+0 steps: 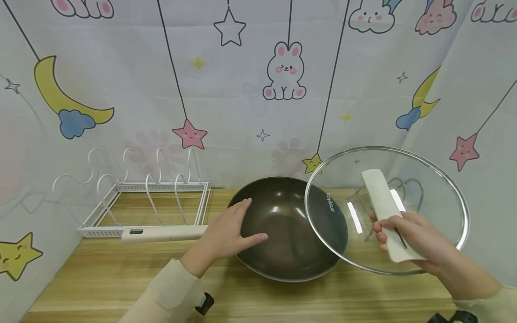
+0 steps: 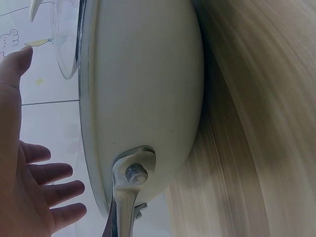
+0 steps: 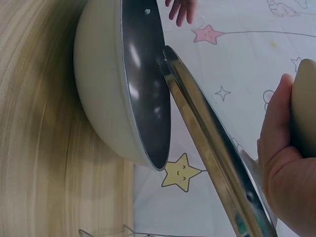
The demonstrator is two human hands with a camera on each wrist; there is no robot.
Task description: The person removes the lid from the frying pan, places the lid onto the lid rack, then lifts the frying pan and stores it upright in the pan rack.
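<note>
1. Glass lid [image 1: 432, 206] is held up tilted above the worktop [image 1: 250, 300], to the right of its middle; in the head view it overlaps the right side of the wok [image 1: 282, 233], and whether the two touch I cannot tell
2. Right hand [image 1: 420, 237] has its fingers and thumb clamped round the cream lid handle [image 1: 381, 202]
3. The lid's metal rim [image 3: 212, 143] slants past the wok's opening in the right wrist view; lettering that reads Royalstar shows near the lid's left side in the head view
4. The wok sits upright on the worktop near its back edge, dark brown inside and cream outside, with its cream wok handle [image 1: 165, 233] pointing to the worktop's left edge
5. Left hand [image 1: 230, 231] is over the wok's left rim, beside the handle's inner end, fingers straight and thumb spread apart from them, gripping nothing
6. A steel bracket [image 2: 127, 182] with a round rivet joins the handle to the wok wall
7. A white wire rack [image 1: 101, 232] lies at the worktop's back left corner, its front rail partly behind the wok handle; grey wire loops [image 1: 420, 193] show through the lid
8. Behind the worktop's back edge hangs a pale backdrop [image 1: 242, 112] printed with rabbits, stars and moons
</note>
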